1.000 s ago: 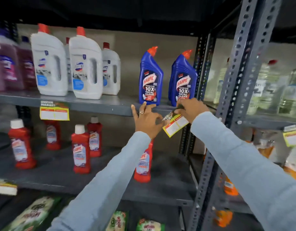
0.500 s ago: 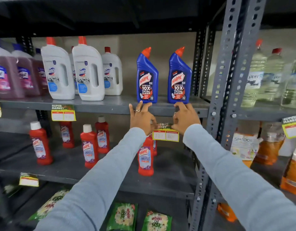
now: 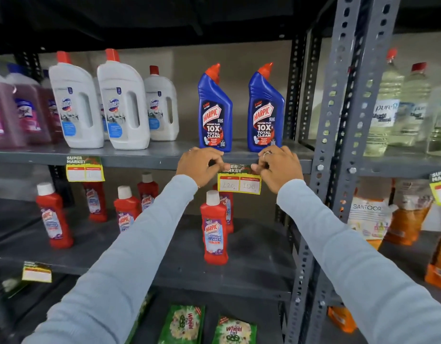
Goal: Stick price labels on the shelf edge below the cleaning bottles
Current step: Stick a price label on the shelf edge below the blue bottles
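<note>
A yellow price label point(image 3: 239, 182) with a green top hangs level on the grey shelf edge point(image 3: 145, 163), right below two blue Harpic bottles point(image 3: 215, 110) point(image 3: 265, 109). My left hand point(image 3: 199, 166) pinches the label's upper left corner. My right hand point(image 3: 279, 167) pinches its upper right corner against the edge. The label shows two white boxes with handwritten numbers. Another such label point(image 3: 85, 169) hangs on the same edge, under the white Domex bottles point(image 3: 122, 103).
Red Harpic bottles point(image 3: 214, 227) stand on the shelf below, one straight under my hands. A grey perforated upright point(image 3: 338, 150) rises just right of my right hand. Oil bottles point(image 3: 393, 105) and orange packs fill the neighbouring bay. Green Wheel packets point(image 3: 233, 330) lie on the bottom shelf.
The label went from tilted in my right hand to level on the shelf edge. Both hands now hold its top corners; my left hand's fingers curled from flat.
</note>
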